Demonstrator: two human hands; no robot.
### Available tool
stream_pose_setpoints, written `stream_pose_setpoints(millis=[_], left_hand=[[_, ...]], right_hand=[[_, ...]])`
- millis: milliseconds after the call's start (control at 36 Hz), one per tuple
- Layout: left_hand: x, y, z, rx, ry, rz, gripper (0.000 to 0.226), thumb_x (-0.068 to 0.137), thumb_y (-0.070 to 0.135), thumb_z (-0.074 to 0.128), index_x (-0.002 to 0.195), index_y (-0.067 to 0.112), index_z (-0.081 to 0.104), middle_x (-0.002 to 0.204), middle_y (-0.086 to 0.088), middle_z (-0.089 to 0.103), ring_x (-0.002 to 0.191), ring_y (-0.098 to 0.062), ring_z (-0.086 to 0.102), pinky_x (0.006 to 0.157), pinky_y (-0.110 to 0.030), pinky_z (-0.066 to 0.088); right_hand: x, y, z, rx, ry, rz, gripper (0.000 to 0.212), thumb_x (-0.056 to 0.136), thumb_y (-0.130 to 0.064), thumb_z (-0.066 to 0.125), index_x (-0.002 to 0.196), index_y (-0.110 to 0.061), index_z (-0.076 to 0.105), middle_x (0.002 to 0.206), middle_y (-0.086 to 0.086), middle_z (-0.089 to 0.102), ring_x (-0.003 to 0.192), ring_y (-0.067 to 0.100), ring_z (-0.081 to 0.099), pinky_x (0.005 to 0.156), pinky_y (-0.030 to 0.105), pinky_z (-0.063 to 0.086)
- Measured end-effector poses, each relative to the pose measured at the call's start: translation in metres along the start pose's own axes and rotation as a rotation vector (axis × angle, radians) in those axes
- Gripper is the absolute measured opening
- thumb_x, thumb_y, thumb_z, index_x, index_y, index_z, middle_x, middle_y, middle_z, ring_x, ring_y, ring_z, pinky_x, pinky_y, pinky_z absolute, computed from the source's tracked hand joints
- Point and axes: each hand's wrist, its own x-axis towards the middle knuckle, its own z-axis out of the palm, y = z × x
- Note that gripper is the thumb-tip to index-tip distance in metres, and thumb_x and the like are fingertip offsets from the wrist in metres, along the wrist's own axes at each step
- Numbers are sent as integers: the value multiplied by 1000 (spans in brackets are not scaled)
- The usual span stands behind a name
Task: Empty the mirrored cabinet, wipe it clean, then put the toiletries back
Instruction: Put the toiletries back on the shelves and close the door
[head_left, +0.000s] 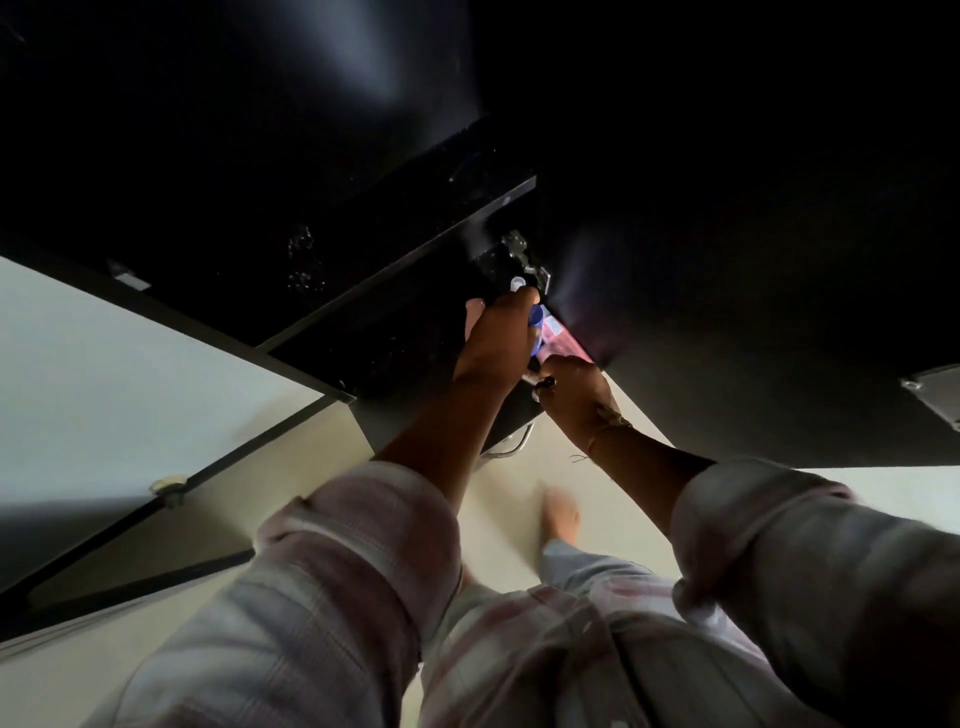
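Both hands reach into the dark, black-walled open cabinet (405, 332), whose inside is too dim to show much beyond a silver metal hinge (524, 254) at the back corner. The left hand (498, 338) is wrapped around a blue plastic bottle with a white round cap (535, 318). The cap pokes out above the curled fingers and blue shows along the side of the palm. Just beside it to the right lies a pink and white flat packet (563, 340), set against the dark inner wall of the cabinet. The right hand (574, 384) sits at the near end of that packet with its fingers curled tight. Something small and dark shows at its knuckles, but whether the hand grips the packet or that small thing cannot be told. The two hands are nearly touching. Both arms come out of rolled-up pale pink checked sleeves (374, 530). Below them is a cream floor (613, 499), where a bare foot (561, 514) shows blurred.
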Motion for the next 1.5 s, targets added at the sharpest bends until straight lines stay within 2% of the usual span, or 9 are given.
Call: stream_pose_setpoints(millis=[56,111,167,500,611,778,889,1389,1500], left_hand=[[-4,2,-4,16,6,5,13,95,21,48,103,18,58,108,-10,65,101,-24,57,82,0,36],[-7,3,-7,-20,24,15,12,91,18,52,84,25,46,88,-4,66,87,-25,63,90,-34,50],[-14,8,-14,-8,36,52,8,89,18,55,87,22,48,87,-1,64,87,-24,62,86,-43,51],[-79,25,-76,-100,234,233,28,91,14,60,119,13,57,121,-4,58,109,-13,58,85,-16,44],[-102,14,-104,-139,350,259,32,92,15,60,123,12,55,124,-7,56,114,-18,58,94,-29,52],[-124,-4,-151,-187,637,275,32,94,21,60,125,14,54,120,-3,53,104,-7,57,85,-9,47],[-117,-20,-182,-157,761,220,34,95,21,58,128,11,54,122,-6,52,107,-16,59,92,-28,52],[-79,-33,-214,-88,863,-55,39,100,16,47,139,15,45,140,-10,42,125,-23,49,104,-25,38],[-71,-32,-217,-104,884,-108,41,100,14,46,141,13,44,142,-11,41,129,-22,44,100,-10,22]], right_hand=[[-3,-1,-6,21,34,-6,11,80,-16,64,90,-15,69,92,8,69,86,28,63,67,20,34],[-7,-4,-14,45,74,-14,6,81,-16,65,86,-15,69,88,8,69,83,28,63,66,20,33],[-11,-7,-20,47,100,-19,7,84,-16,62,84,-13,69,83,7,69,77,26,61,64,20,31],[-46,-47,-58,130,226,-80,7,83,-20,67,85,-13,69,78,4,68,68,22,65,64,32,55],[-50,-65,-61,187,280,-119,13,79,-24,67,92,-21,67,79,1,69,70,21,66,65,36,57],[-50,-110,-74,335,402,-272,21,83,-31,70,101,-19,69,91,-3,70,80,11,66,74,19,49],[-34,-147,-88,371,458,-385,23,82,-31,71,103,-20,70,94,-3,69,80,11,66,79,24,53],[55,-237,-102,275,240,-572,25,80,-11,73,104,-7,73,100,12,74,88,22,70,83,20,47],[65,-239,-103,260,211,-588,25,80,-10,73,105,-6,72,100,14,73,88,24,70,85,23,48]])
